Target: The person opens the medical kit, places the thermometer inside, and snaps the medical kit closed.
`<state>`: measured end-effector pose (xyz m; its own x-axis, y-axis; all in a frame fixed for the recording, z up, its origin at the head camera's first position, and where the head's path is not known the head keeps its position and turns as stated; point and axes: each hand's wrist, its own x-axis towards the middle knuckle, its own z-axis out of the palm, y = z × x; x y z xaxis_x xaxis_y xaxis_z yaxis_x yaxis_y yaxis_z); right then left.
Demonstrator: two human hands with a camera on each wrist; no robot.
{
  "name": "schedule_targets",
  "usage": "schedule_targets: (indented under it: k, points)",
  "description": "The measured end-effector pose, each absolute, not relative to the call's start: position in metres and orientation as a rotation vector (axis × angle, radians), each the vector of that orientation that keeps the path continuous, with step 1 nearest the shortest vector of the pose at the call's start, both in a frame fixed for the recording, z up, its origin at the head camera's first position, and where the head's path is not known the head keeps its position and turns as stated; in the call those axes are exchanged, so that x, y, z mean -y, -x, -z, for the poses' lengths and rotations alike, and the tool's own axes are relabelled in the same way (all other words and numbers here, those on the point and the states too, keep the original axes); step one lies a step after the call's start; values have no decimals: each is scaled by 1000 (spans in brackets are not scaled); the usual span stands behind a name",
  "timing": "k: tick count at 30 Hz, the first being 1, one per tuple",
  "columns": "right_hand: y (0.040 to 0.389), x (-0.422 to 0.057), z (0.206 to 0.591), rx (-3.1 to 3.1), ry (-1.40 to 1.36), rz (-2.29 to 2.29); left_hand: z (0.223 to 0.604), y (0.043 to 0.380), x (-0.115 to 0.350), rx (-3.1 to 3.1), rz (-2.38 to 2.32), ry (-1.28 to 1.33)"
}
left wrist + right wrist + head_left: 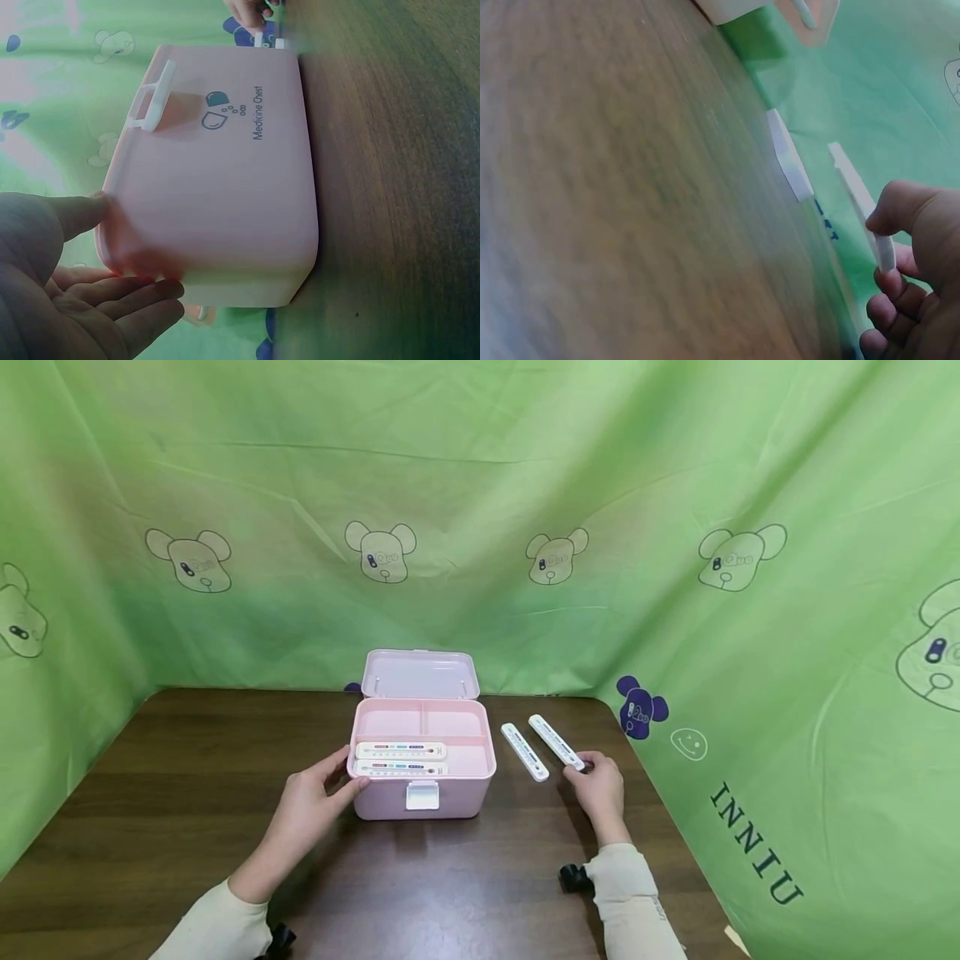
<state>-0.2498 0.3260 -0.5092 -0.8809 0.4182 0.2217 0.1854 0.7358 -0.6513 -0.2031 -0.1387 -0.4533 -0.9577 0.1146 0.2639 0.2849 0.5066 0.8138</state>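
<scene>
A pink medicine chest (420, 800) stands on the table, its lid (420, 675) raised at the back. My left hand (303, 806) rests against its front-left corner, with the fingers fairly straight and the thumb at the rim. Two slim white thermometer cases (401, 751) with printed scales lie in its front compartment. Right of the chest, my right hand (600, 785) pinches the near end of another thermometer case (555, 741) between thumb and fingers. In the right wrist view that case (859, 196) looks tilted. One more case (524, 752) lies between it and the chest.
Dividers (422, 718) split the back of the chest into two compartments. A white latch (422, 795) hangs at its front. The dark wooden table (187, 777) meets a green printed curtain (480, 527) at the back and sides.
</scene>
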Motion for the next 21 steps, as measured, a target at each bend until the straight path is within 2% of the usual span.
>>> schedule_targets:
  k: [21]
  points:
    - [249,-324,472,2386,237,-1169,452,204,138,2562,1472,339]
